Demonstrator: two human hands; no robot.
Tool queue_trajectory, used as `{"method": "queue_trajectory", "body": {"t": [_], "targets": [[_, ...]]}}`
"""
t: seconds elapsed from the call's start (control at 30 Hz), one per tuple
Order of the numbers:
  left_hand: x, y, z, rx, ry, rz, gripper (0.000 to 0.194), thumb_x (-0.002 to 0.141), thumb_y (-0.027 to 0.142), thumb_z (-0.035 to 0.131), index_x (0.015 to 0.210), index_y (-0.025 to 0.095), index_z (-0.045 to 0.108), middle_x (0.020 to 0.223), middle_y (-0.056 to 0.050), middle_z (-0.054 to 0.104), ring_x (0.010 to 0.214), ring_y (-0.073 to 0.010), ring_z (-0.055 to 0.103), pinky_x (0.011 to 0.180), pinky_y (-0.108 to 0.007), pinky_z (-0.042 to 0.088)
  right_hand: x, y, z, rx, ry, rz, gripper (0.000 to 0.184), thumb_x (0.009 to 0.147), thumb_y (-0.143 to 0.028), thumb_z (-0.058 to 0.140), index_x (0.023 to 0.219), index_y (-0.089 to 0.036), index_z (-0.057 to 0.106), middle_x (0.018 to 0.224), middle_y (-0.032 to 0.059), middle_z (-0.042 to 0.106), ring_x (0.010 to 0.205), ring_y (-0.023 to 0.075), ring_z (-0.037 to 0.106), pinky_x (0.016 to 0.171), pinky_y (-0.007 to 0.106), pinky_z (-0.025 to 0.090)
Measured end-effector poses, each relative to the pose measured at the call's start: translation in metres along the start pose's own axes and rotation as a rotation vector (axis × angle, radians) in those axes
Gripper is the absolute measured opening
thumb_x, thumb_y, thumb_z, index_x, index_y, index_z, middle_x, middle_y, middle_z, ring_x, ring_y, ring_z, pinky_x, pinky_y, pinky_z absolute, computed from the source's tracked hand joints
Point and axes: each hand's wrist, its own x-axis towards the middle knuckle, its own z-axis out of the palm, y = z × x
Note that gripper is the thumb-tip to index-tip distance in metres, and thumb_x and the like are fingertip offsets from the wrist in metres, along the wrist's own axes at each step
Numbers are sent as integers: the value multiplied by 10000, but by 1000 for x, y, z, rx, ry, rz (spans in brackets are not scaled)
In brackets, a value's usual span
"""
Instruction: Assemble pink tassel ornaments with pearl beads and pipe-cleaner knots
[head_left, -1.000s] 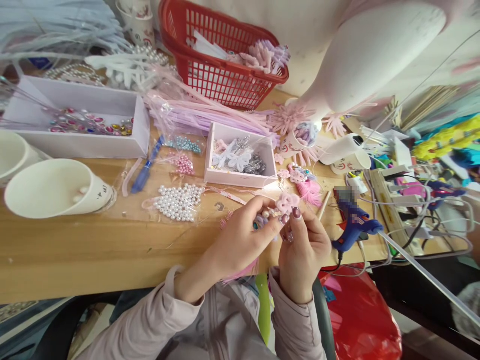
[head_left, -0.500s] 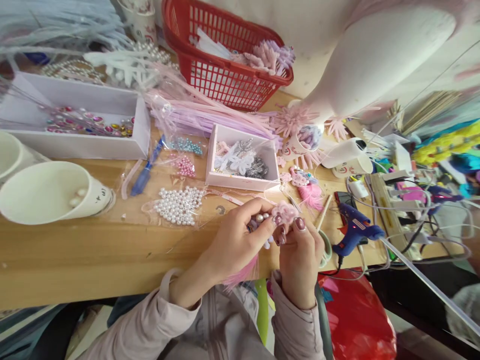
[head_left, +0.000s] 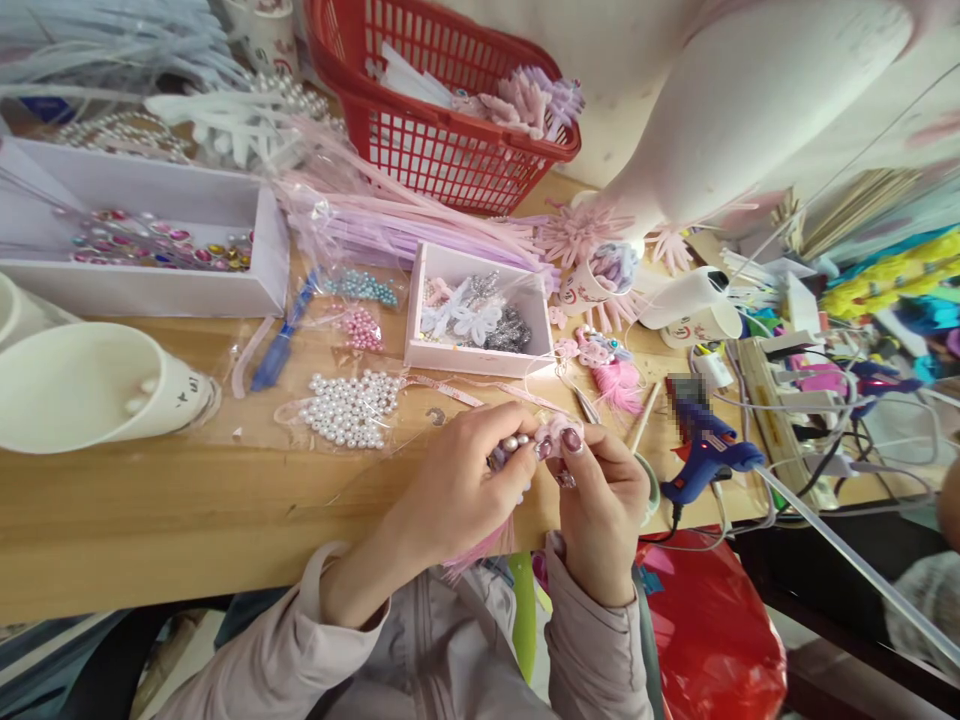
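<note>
My left hand (head_left: 469, 475) is closed around a beaded ornament with pearls (head_left: 513, 443) and a pink tassel (head_left: 484, 552) hanging below the palm. A small pale pink fuzzy flower (head_left: 556, 430) is pinched between the fingertips of both hands. My right hand (head_left: 606, 505) grips the flower's right side, thumb on top. How the flower joins the beads is hidden by the fingers. Just beyond the hands lie a similar ornament (head_left: 596, 348) with a pink tassel and a pair of tweezers (head_left: 585, 405).
Loose white pearls (head_left: 352, 410) lie on clear plastic left of the hands. A white box (head_left: 480, 358) of trims stands behind them. To the right are a blue glue gun (head_left: 709, 450) and cables. A red basket (head_left: 450, 120) and a paper cup (head_left: 169, 385) also stand here.
My right thumb and fingers have shifted left and now cover more of the pink flower, which appears tilted. The whole view has shifted slightly; the left hand keeps its grip.
</note>
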Motion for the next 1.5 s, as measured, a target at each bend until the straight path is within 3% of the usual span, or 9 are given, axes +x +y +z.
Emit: {"method": "queue_trajectory", "body": {"t": [0.23,0.43,0.53,0.73,1.0,1.17,1.3,1.5], "targets": [[-3,0,2,53,8,1,143,933,186,526,856,217,642,787,-2,680,736,-171,613,702,-302,452,-2,0,1,-4,-9,-2,156,846,-384,828,781,-249,786,699,-23,682,599,111,537,643,249,470],[-3,3,0,18,8,-15,143,921,173,531,839,205,643,756,14,649,708,-156,585,695,-296,430,-2,3,3,7,-4,-18,263,838,-483,809,761,-232,791,628,-17,641,538,106,474,531,225,415],[-3,5,0,33,3,-27,147,915,175,522,834,210,640,754,11,653,700,-161,584,682,-299,430,-1,4,3,13,-19,-14,303,796,-538,824,791,-235,805,640,-5,666,546,119,507,536,234,449],[-5,2,3,58,12,-32,144,925,184,541,842,223,653,754,6,676,700,-169,606,647,-288,441,-2,2,4,20,0,1,251,742,-458,878,735,-226,784,683,13,722,616,146,606,610,265,523],[-7,2,2,118,-7,-31,149,964,199,525,889,214,653,824,-8,704,757,-177,633,710,-303,460,-2,-1,4,33,8,-9,203,753,-420,871,727,-235,793,668,3,725,595,126,592,599,247,507],[-7,4,-4,21,-86,-88,110,970,232,544,979,230,654,880,-6,722,795,-175,668,722,-291,495,5,-3,-1,-9,-45,7,234,749,-464,874,749,-234,831,619,15,722,512,114,529,470,221,413],[-8,4,-5,-31,-78,-87,105,955,199,553,978,232,650,949,-23,747,846,-178,695,746,-289,512,4,0,-4,-34,-49,-4,279,756,-514,862,828,-246,839,693,13,736,574,132,556,537,255,460],[-7,3,-5,-137,-143,-73,139,974,219,565,1102,223,619,1023,-32,731,980,-187,690,842,-294,504,5,-3,-10,-29,-37,-35,305,876,-544,753,891,-249,828,635,-23,614,616,134,499,597,272,420]]}}
